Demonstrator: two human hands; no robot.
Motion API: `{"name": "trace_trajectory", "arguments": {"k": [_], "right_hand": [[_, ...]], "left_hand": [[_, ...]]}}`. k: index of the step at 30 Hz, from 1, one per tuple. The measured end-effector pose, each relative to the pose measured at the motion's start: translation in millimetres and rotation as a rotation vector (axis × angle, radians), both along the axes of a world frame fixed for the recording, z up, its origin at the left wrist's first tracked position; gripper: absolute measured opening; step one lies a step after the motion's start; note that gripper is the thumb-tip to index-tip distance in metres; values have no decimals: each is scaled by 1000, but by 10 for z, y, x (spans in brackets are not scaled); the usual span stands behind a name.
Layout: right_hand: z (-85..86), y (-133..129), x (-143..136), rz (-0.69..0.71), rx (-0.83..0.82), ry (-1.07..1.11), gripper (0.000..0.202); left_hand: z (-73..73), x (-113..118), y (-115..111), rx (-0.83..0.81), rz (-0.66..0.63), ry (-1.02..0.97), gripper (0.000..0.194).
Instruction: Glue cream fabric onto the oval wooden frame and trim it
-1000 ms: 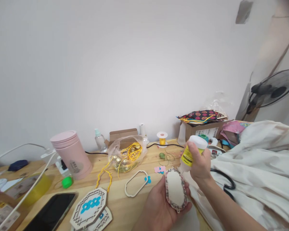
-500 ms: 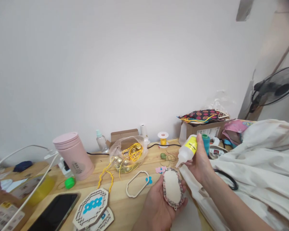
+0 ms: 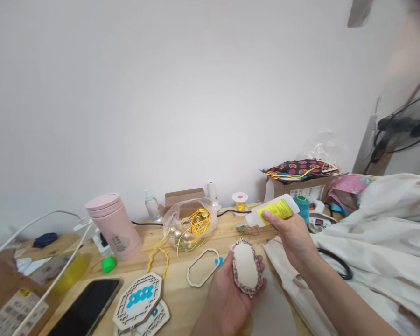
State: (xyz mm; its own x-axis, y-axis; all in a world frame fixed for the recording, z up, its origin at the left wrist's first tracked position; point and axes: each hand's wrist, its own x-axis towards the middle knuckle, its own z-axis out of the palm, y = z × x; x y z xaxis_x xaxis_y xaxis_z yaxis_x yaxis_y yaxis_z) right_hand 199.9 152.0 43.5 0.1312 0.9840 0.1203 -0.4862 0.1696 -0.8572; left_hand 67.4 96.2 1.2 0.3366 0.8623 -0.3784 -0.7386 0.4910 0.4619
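Observation:
My left hand (image 3: 227, 291) cradles an oval, fabric-edged pendant (image 3: 247, 268) with a plain cream face turned up and a small loop at its lower end. In my right hand (image 3: 292, 233) is a white glue bottle (image 3: 273, 210) with a yellow label, tilted nearly level, its nozzle pointing left. The bottle is above and apart from the pendant. Left of my left hand lies a thin oval wooden frame (image 3: 203, 267), with a blue flower-shaped piece (image 3: 219, 262) beside its edge. A small green cord bundle (image 3: 241, 229) sits behind the pendant.
Octagonal wooden pieces (image 3: 140, 298) lie at front left near a phone (image 3: 86, 308) and a pink canister (image 3: 114, 228). A plastic bag of gold bells (image 3: 189, 224) stands mid-table. White cloth (image 3: 378, 242) covers the right side, before a cardboard box (image 3: 308, 186).
My right hand has swung the glue bottle from nozzle-down near the pendant to nearly level, lifting the nozzle away. The pendant stays in my left hand; the view has shifted slightly.

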Motion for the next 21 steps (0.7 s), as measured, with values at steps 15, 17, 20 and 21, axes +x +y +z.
{"name": "trace_trajectory", "arguments": {"k": [15, 17, 20, 21], "right_hand": [[57, 9, 74, -34, -106, 93, 32], [64, 5, 74, -46, -119, 99, 32], [66, 8, 76, -58, -125, 105, 32], [64, 11, 76, -60, -123, 101, 31]], "left_hand": [[47, -6, -7, 29, 109, 43, 34], [58, -8, -17, 53, 114, 27, 35], [75, -15, -22, 91, 108, -3, 36], [78, -18, -22, 102, 107, -12, 37]]}}
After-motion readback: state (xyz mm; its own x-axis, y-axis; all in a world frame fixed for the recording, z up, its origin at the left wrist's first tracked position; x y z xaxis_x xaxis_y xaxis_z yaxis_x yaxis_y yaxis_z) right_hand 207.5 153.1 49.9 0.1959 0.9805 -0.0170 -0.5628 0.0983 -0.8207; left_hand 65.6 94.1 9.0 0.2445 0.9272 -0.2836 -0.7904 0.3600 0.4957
